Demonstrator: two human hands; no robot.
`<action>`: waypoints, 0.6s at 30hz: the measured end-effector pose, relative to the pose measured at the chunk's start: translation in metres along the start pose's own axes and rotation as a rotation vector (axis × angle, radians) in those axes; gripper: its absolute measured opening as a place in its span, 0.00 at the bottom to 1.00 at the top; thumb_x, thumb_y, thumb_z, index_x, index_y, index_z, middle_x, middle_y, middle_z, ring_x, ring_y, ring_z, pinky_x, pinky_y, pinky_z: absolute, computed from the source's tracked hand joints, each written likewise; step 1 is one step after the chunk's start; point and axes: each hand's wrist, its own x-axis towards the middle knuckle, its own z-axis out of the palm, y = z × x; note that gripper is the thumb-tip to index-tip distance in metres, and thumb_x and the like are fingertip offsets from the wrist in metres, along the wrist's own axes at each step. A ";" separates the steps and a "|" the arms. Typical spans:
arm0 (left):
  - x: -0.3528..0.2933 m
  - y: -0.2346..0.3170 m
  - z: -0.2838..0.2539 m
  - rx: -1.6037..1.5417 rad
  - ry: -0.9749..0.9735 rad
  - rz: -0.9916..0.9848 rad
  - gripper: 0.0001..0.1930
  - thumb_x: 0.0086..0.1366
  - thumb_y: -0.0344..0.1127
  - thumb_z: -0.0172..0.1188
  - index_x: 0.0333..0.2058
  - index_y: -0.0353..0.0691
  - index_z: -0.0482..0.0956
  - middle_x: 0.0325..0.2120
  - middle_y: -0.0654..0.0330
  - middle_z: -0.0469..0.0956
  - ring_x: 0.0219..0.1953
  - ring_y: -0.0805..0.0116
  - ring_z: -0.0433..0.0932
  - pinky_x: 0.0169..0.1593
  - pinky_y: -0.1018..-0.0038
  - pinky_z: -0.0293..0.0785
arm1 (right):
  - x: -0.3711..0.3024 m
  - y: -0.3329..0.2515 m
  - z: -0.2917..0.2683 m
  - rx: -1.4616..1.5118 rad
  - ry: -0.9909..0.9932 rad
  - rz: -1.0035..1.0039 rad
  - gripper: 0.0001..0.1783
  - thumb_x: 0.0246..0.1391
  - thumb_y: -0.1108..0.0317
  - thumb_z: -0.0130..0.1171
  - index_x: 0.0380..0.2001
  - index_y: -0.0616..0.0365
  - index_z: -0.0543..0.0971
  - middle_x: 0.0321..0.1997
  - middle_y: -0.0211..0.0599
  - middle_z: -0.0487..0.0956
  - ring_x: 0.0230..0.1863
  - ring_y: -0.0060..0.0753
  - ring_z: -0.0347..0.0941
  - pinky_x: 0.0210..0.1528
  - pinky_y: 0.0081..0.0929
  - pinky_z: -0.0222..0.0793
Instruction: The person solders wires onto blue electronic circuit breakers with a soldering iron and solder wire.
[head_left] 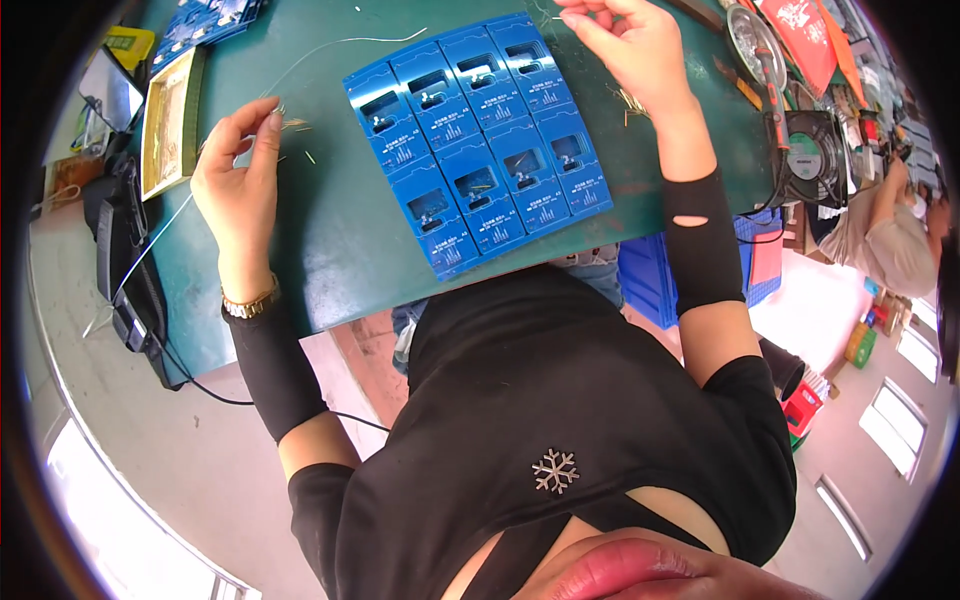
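A blue circuit board panel (455, 150), divided into several units with dark cut-outs, lies on the green table between my hands. My left hand (238, 180) is to the left of the panel, its thumb and index finger pinched together. Whatever it grips is too small to name. Short thin wire bits (296, 124) show beside those fingertips, and a thin pale wire (340, 42) curves past toward the panel's top. My right hand (640, 50) is closed in a pinch just off the panel's upper right corner. Fine strands show at its fingertips, too small to identify.
A shallow yellowish tray (170, 125) stands at the left, with more blue boards (205, 22) behind it. More thin bits (630, 105) lie under my right wrist. A round-framed fan (812, 160) and a wire reel (752, 45) are at the right. A blue crate (648, 280) sits below the edge.
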 end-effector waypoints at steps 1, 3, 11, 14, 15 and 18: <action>0.000 0.002 0.000 -0.005 -0.006 0.000 0.07 0.64 0.33 0.64 0.40 0.42 0.85 0.31 0.64 0.82 0.35 0.76 0.79 0.42 0.77 0.73 | 0.001 0.002 -0.009 0.105 -0.058 0.025 0.10 0.52 0.80 0.62 0.40 0.63 0.81 0.28 0.25 0.80 0.26 0.12 0.70 0.30 0.12 0.65; -0.003 0.008 -0.003 0.062 -0.001 0.021 0.07 0.64 0.33 0.64 0.40 0.43 0.85 0.31 0.65 0.82 0.36 0.76 0.79 0.43 0.77 0.73 | 0.004 0.010 -0.022 0.036 -0.249 0.103 0.12 0.50 0.81 0.63 0.40 0.62 0.81 0.29 0.26 0.78 0.27 0.14 0.70 0.31 0.13 0.66; 0.000 0.011 -0.004 0.107 -0.026 0.072 0.07 0.63 0.33 0.65 0.39 0.42 0.85 0.31 0.65 0.82 0.35 0.76 0.78 0.43 0.77 0.72 | 0.001 0.016 -0.029 -0.091 -0.237 0.077 0.12 0.44 0.79 0.68 0.36 0.62 0.82 0.29 0.28 0.74 0.29 0.17 0.70 0.32 0.17 0.67; 0.000 0.011 -0.003 0.094 -0.033 0.106 0.06 0.63 0.33 0.65 0.39 0.42 0.85 0.31 0.64 0.82 0.35 0.75 0.78 0.42 0.77 0.72 | 0.001 0.015 -0.030 -0.054 -0.258 0.124 0.09 0.45 0.78 0.68 0.33 0.62 0.82 0.29 0.30 0.74 0.30 0.21 0.71 0.33 0.20 0.68; -0.001 0.012 -0.005 0.096 -0.030 0.100 0.06 0.63 0.33 0.65 0.39 0.42 0.85 0.31 0.64 0.82 0.35 0.75 0.78 0.42 0.77 0.72 | 0.002 0.012 -0.027 -0.054 -0.276 0.126 0.08 0.46 0.77 0.68 0.32 0.63 0.81 0.29 0.33 0.75 0.30 0.25 0.73 0.33 0.22 0.69; -0.004 0.014 -0.007 0.131 -0.033 0.132 0.06 0.63 0.32 0.65 0.38 0.41 0.85 0.31 0.63 0.82 0.35 0.74 0.78 0.42 0.77 0.73 | 0.000 -0.003 -0.021 -0.391 -0.289 -0.141 0.04 0.50 0.75 0.63 0.30 0.64 0.79 0.30 0.41 0.76 0.32 0.38 0.75 0.36 0.29 0.70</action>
